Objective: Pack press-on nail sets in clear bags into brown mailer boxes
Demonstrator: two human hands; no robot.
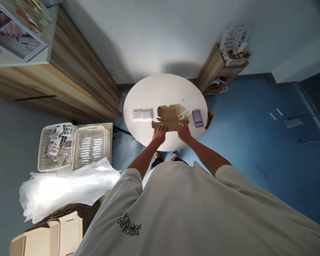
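A brown cardboard box blank (168, 113), partly unfolded with its flaps raised, lies on the white round table (146, 89). My left hand (159, 133) grips the left part of its near edge, fingers over the cardboard; a ring shows on one finger. The right part of that edge is held by my right hand (183, 131) in the same way. My thumbs are mostly hidden. Left of the box sit white rectangular packs (142, 115). To its right lies a purple item (198, 118), too blurred to identify. A small dark thin object (183, 100) rests behind the box.
White baskets (56, 145) with small packets and clear items stand at left, above a stack of white sheets (66, 185). More flat cardboard boxes (53, 236) lie at lower left. A wooden cabinet (82, 78) and a small shelf (213, 67) flank the table.
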